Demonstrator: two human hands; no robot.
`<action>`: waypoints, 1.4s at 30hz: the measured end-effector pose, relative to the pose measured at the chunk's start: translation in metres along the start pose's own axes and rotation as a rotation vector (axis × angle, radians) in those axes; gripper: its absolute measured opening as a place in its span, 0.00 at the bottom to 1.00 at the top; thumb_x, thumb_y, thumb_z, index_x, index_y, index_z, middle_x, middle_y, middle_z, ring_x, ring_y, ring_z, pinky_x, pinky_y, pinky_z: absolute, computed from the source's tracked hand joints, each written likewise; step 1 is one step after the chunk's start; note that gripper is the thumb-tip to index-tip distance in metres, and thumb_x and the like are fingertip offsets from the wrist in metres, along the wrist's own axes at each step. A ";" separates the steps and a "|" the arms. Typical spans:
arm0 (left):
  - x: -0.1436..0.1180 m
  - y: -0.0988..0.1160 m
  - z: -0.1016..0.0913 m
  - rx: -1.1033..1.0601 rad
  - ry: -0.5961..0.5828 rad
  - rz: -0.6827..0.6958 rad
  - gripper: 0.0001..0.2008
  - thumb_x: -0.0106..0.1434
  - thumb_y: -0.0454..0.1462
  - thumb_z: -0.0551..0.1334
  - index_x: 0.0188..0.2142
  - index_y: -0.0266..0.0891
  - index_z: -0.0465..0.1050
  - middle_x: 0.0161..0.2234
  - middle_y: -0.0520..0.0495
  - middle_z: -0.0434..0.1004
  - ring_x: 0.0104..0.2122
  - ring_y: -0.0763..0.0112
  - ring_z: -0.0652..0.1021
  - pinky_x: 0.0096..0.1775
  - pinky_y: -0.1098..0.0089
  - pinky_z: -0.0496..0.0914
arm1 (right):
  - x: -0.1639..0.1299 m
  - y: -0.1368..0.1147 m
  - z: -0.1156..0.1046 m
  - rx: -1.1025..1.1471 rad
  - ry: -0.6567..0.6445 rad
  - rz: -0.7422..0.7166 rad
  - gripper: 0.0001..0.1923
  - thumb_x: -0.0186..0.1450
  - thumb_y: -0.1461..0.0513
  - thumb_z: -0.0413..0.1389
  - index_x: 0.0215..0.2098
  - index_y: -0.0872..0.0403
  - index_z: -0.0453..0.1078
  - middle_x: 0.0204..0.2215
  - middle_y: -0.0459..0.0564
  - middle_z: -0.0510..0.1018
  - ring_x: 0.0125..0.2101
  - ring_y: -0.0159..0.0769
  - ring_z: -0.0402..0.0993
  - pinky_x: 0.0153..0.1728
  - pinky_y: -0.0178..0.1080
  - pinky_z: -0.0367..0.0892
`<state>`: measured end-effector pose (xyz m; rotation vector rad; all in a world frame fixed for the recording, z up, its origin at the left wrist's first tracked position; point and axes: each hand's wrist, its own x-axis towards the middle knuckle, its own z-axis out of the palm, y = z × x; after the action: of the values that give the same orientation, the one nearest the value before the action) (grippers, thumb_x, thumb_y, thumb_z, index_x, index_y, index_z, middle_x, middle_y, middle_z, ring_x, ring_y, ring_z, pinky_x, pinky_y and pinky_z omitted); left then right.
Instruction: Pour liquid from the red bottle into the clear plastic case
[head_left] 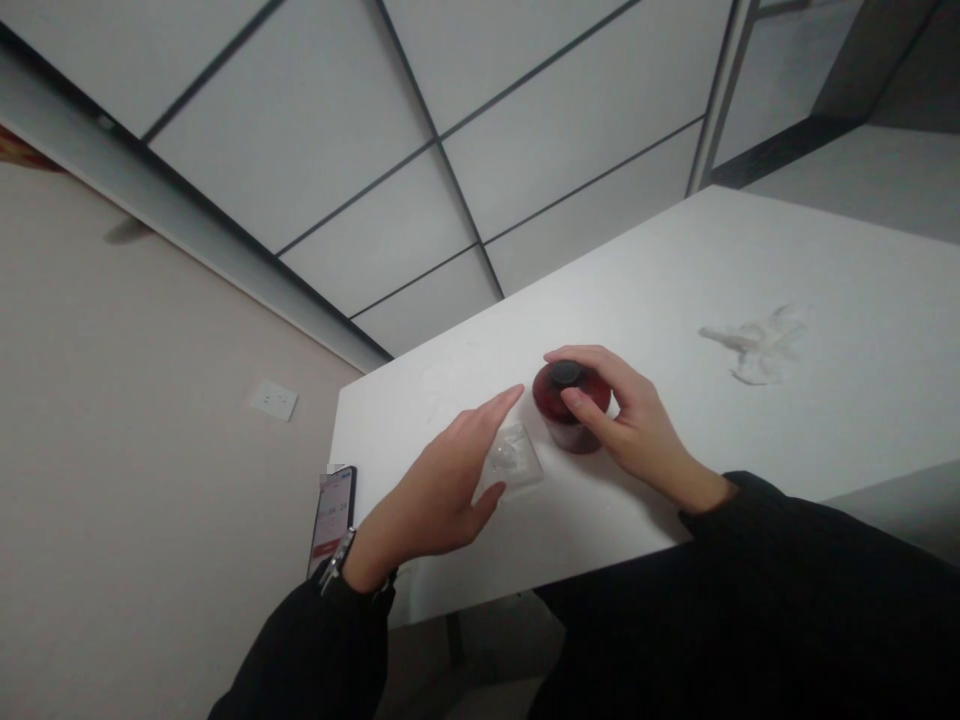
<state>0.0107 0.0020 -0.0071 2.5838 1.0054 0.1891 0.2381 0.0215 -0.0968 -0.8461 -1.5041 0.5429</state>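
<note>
A dark red, see-through round bottle with a black cap stands on the white table. My right hand is wrapped round its upper part from the right, thumb across the shoulder near the cap. To the left, my left hand is held with fingers stretched and thumb apart, nothing in it. Its fingertips are close to the bottle but do not touch it. Between thumb and fingers a small clear, square packet or dish lies on the table, partly hidden by the hand.
Crumpled white tissue lies on the table at the right. A phone with a lit screen sits at the table's left edge, by the wall with a socket. Panelled white doors rise behind the table.
</note>
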 end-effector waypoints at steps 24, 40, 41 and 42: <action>-0.005 -0.003 0.004 -0.222 0.057 -0.259 0.54 0.64 0.28 0.67 0.75 0.50 0.30 0.54 0.44 0.79 0.53 0.61 0.80 0.58 0.56 0.72 | 0.001 0.000 0.000 0.005 0.001 0.008 0.12 0.73 0.54 0.56 0.52 0.47 0.73 0.49 0.52 0.82 0.52 0.45 0.77 0.54 0.50 0.72; -0.004 -0.003 0.009 -0.033 0.135 -0.210 0.53 0.63 0.31 0.69 0.75 0.51 0.35 0.62 0.38 0.68 0.52 0.58 0.78 0.56 0.52 0.73 | 0.000 0.002 0.000 0.007 -0.001 -0.005 0.11 0.73 0.55 0.56 0.51 0.48 0.72 0.49 0.53 0.82 0.51 0.44 0.77 0.53 0.49 0.73; -0.004 -0.003 0.009 0.000 0.157 -0.224 0.53 0.63 0.32 0.69 0.75 0.50 0.36 0.57 0.40 0.72 0.50 0.58 0.78 0.55 0.51 0.74 | 0.000 0.002 0.000 0.006 0.001 -0.004 0.11 0.73 0.55 0.56 0.51 0.48 0.72 0.49 0.53 0.82 0.51 0.44 0.77 0.52 0.50 0.73; -0.004 -0.003 0.009 0.026 0.156 -0.220 0.51 0.64 0.31 0.68 0.75 0.50 0.36 0.53 0.42 0.75 0.48 0.57 0.78 0.54 0.51 0.75 | 0.001 0.002 0.000 0.005 0.002 -0.002 0.11 0.73 0.55 0.56 0.51 0.48 0.72 0.49 0.53 0.82 0.51 0.45 0.77 0.52 0.50 0.73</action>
<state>0.0078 -0.0013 -0.0166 2.4878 1.3462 0.3251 0.2383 0.0229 -0.0976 -0.8409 -1.5010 0.5437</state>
